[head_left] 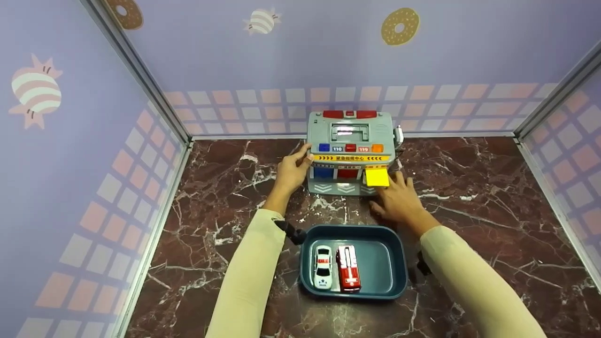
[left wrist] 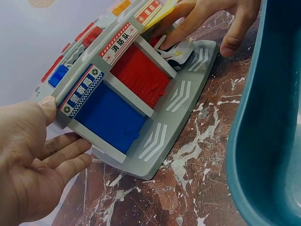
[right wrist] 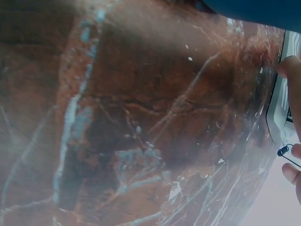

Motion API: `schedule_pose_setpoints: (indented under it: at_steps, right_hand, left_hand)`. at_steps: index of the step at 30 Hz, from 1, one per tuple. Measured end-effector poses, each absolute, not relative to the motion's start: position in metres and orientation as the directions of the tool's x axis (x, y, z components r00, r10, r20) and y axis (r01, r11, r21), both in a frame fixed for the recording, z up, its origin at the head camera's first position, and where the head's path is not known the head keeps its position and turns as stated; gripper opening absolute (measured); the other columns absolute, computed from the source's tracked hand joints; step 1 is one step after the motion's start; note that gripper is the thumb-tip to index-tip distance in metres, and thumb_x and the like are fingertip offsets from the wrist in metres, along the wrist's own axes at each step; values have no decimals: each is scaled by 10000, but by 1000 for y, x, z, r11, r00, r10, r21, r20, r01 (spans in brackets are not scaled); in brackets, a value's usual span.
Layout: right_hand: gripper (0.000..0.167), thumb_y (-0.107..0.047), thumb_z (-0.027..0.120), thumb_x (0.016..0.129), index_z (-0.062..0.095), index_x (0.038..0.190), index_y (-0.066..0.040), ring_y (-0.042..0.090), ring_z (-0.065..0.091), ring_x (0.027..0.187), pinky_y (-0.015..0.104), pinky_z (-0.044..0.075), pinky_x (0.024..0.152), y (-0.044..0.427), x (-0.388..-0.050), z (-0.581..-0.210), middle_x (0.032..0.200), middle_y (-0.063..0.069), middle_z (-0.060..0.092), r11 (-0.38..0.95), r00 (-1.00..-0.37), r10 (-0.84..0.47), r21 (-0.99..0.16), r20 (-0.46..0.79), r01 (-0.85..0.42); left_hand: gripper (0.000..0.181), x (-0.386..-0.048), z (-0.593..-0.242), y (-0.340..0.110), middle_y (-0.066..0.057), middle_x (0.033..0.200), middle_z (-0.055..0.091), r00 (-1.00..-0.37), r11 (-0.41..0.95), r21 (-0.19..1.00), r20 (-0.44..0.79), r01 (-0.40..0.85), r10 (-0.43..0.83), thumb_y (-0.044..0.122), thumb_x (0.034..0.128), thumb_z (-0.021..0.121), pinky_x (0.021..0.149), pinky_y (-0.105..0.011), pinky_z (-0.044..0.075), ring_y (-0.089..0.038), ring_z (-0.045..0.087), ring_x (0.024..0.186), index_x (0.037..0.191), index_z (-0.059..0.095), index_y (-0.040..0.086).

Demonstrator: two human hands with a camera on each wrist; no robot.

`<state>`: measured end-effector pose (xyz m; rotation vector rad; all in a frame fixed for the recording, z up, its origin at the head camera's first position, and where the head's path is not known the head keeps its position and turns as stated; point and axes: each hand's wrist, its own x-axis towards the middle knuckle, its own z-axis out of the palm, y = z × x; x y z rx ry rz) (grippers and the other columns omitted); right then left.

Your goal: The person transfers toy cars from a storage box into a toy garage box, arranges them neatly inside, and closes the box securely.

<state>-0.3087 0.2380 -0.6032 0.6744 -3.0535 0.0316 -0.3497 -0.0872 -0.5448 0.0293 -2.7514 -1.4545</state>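
A grey toy emergency-station garage (head_left: 386,134) stands against the back wall. My left hand (head_left: 291,172) holds its left side, thumb on the front corner and fingers along the side wall. The blue door (left wrist: 110,115) and red door (left wrist: 138,75) are down; the yellow door (head_left: 377,177) is raised at the right bay. A white toy car (left wrist: 181,52) sits partly inside that bay. My right hand (head_left: 399,202) reaches under the yellow door, an extended finger touching the car in the left wrist view. In the right wrist view only parts of its fingers (right wrist: 295,89) show.
In front of the garage, between the forearms, is a dark teal tray (head_left: 400,263). It holds a white toy police car (head_left: 323,280) and a red toy fire truck (head_left: 348,277). Patterned panels (head_left: 300,51) wall in the marbled tabletop (head_left: 225,188) at the back and sides.
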Motion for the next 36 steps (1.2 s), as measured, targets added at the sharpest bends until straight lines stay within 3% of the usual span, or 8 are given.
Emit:
schedule_pose_setpoints:
  at_steps: [3, 10, 20, 27, 36]
  right_hand:
    - [795, -502, 712, 1021, 450, 1659, -108, 566, 436, 1391, 752, 425, 1086, 237, -313, -601, 1652, 257, 515, 910, -911, -413, -28, 0, -413]
    - [762, -496, 702, 1024, 522, 1598, -28, 580, 404, 1446, 789, 392, 1127, 236, -319, -598, 1629, 281, 520, 912, -912, -410, -22, -19, -410]
    - [759, -492, 693, 1030, 508, 1630, -68, 554, 407, 1447, 799, 367, 1156, 231, -325, -595, 1632, 265, 534, 915, -914, -404, -24, -39, -403]
    - [740, -466, 679, 1036, 516, 1606, -23, 571, 432, 1443, 802, 412, 1145, 234, -321, -597, 1604, 275, 562, 904, -905, -426, 18, -4, -426]
    - [716, -452, 702, 1037, 513, 1609, -65, 563, 440, 1475, 770, 425, 1158, 236, -310, -600, 1586, 262, 602, 885, -884, -466, 11, 32, -466]
  left_hand:
    - [447, -349, -544, -87, -86, 1536, 681, -999, 564, 826, 10, -13, -38, 400, 1113, 673, 1261, -511, 468, -358, 613, 1478, 1557, 650, 351]
    - [453, -348, -542, -85, -81, 1562, 656, -999, 566, 824, 6, -16, -38, 406, 1113, 672, 1261, -520, 465, -360, 604, 1487, 1562, 643, 352]
    - [454, -349, -545, -85, -76, 1589, 629, -999, 564, 826, 4, -20, -42, 410, 1111, 669, 1272, -524, 455, -367, 575, 1515, 1560, 647, 345]
    - [450, -349, -545, -84, -82, 1474, 728, -999, 576, 817, 17, -8, -38, 397, 1115, 670, 1257, -507, 472, -348, 634, 1460, 1558, 652, 324]
    - [453, -349, -545, -87, -96, 1530, 681, -999, 564, 826, 15, -11, -41, 397, 1111, 677, 1259, -520, 469, -367, 617, 1473, 1559, 650, 334]
